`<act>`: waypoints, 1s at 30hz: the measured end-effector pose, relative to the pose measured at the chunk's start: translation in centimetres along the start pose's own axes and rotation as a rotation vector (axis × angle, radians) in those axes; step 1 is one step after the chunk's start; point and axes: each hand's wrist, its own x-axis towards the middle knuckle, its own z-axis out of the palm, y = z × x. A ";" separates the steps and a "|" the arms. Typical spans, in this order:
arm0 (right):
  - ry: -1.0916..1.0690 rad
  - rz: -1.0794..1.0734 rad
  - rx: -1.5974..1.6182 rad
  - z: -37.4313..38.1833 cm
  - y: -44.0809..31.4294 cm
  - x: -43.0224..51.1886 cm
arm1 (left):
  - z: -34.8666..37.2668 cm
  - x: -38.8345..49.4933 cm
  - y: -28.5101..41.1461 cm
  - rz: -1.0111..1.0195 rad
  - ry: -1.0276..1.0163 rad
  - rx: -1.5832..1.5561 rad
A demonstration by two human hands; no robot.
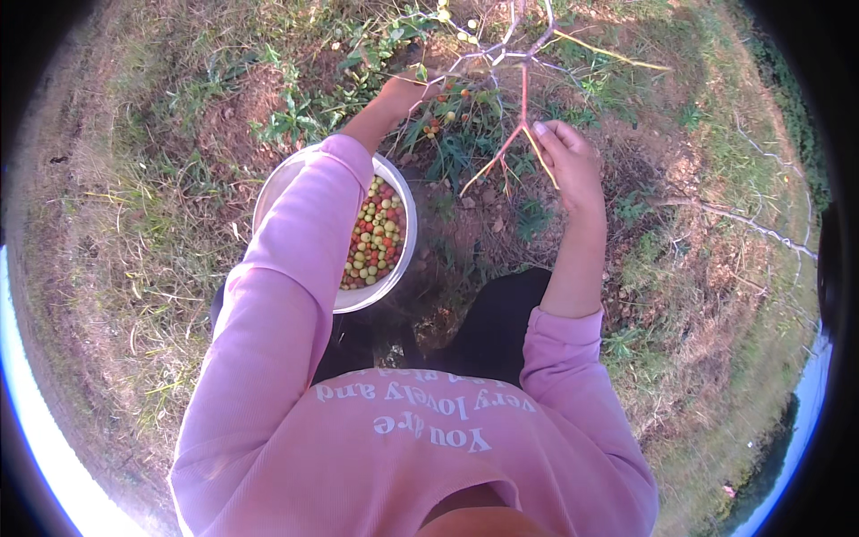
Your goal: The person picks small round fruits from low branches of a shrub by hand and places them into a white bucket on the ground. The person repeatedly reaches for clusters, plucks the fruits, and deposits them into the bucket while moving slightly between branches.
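Note:
My right hand [572, 156] pinches a forked, reddish-yellow twig [524, 101] of a nearly leafless branch, thumb up against its fork. My left hand [405, 98] reaches in among low twigs and leaves, its fingers mostly hidden behind them. Close by that hand hang small red-orange fruits [433, 127], and more pale green fruits [468, 35] are higher on the branch. Under my left forearm stands a white bucket [411, 231] holding many small round fruits [377, 231], green, yellow and red. My sleeve covers part of its opening.
Dry grass [168, 235] and bare reddish soil [248, 111] surround me. On the right, a bare grey branch [751, 225] extends over the ground. Green weeds [292, 121] grow beyond the bucket. My dark-clothed knee [503, 315] is bent below my right arm.

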 end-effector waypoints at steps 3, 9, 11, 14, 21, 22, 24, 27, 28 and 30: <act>0.105 -0.031 -0.054 0.4 0.4 0.9 | 0.6 0.5 -0.3 0.028 -0.085 -0.291; 0.175 -0.076 0.003 1.5 0.6 2.1 | 1.3 2.8 -1.4 -0.273 -0.080 -0.290; 0.160 -0.091 0.012 1.8 0.8 2.5 | 1.3 3.1 -1.8 -0.281 -0.073 -0.367; 0.136 -0.083 0.023 1.9 1.0 2.8 | 1.0 2.9 -2.1 -0.313 -0.136 -0.518; 0.144 -0.078 -0.005 2.1 1.2 2.9 | 0.9 2.4 -0.1 -0.450 -0.130 -0.668; 0.146 -0.073 -0.006 2.1 1.2 2.9 | 0.9 2.3 0.2 -0.459 -0.131 -0.670; 0.147 -0.082 -0.007 2.2 1.2 2.9 | 0.9 2.1 0.6 -0.472 -0.126 -0.675; 0.156 -0.084 -0.011 2.2 1.2 2.8 | 1.0 2.0 0.5 -0.473 -0.112 -0.677; 0.154 -0.075 -0.010 2.2 1.1 2.8 | 1.1 2.1 0.4 -0.469 -0.110 -0.673; 0.156 -0.090 -0.020 2.2 1.1 2.8 | 1.0 2.3 -0.2 -0.503 -0.102 -0.651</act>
